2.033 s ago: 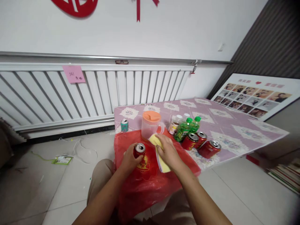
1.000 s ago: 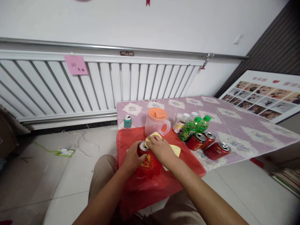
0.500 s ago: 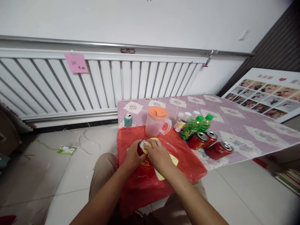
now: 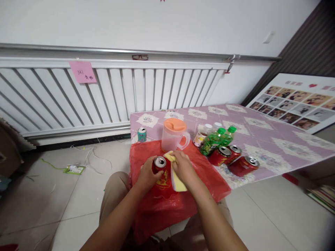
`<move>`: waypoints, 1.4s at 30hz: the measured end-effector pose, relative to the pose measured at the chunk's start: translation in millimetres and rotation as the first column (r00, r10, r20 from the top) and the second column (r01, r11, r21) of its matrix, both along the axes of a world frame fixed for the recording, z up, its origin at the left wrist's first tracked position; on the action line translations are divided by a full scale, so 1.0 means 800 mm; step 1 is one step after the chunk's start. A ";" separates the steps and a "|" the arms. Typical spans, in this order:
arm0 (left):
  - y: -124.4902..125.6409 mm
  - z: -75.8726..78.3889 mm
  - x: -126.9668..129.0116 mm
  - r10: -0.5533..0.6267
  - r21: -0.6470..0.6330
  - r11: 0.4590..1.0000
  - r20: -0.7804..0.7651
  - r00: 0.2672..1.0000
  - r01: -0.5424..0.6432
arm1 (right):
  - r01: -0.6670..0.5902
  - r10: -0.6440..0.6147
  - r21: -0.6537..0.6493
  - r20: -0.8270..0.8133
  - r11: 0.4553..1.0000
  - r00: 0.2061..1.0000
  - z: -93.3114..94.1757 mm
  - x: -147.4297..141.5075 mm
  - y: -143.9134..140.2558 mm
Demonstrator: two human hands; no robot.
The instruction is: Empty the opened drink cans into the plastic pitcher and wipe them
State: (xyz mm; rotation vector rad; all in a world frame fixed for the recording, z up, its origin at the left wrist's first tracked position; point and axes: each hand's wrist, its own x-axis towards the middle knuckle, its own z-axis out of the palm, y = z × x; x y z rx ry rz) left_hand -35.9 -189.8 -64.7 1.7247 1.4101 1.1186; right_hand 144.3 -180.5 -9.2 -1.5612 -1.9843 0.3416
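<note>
My left hand (image 4: 147,175) grips a red drink can (image 4: 159,166) standing upright on a red plastic bag (image 4: 204,174) at the near corner of the table. My right hand (image 4: 183,168) holds a yellow cloth (image 4: 177,182) pressed against the can's right side. Just behind my hands stands a clear jug with an orange lid (image 4: 172,135).
A low table with a purple patterned cover (image 4: 261,139) carries a small teal can (image 4: 141,134), two green bottles (image 4: 215,141), small white-capped bottles (image 4: 201,135) and three red cans (image 4: 232,157). A white radiator (image 4: 104,94) lines the wall. A photo board (image 4: 295,103) leans at right. Cables and a power strip (image 4: 73,169) lie on the floor.
My right hand slid the yellow cloth from the can's top down to its right side. My left hand kept its hold on the can. The view shifted slightly.
</note>
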 end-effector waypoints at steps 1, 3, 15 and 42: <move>0.000 0.000 0.000 0.002 0.000 1.000 -0.004 1.000 -0.002 | 0.013 -0.013 0.005 -0.022 1.000 1.000 -0.001 -0.003 0.005; 0.001 -0.001 0.000 -0.003 0.002 1.000 -0.007 1.000 0.003 | 0.010 -0.009 0.006 -0.058 1.000 0.998 -0.006 -0.013 0.010; 0.001 0.001 0.004 0.015 -0.003 1.000 0.011 1.000 -0.015 | 0.099 -0.118 -0.084 -0.259 0.992 0.959 -0.050 -0.013 -0.037; 0.026 0.011 -0.035 -0.292 0.020 0.956 0.041 0.955 0.292 | 0.129 -0.185 -0.192 -0.315 0.973 0.931 -0.045 -0.038 0.004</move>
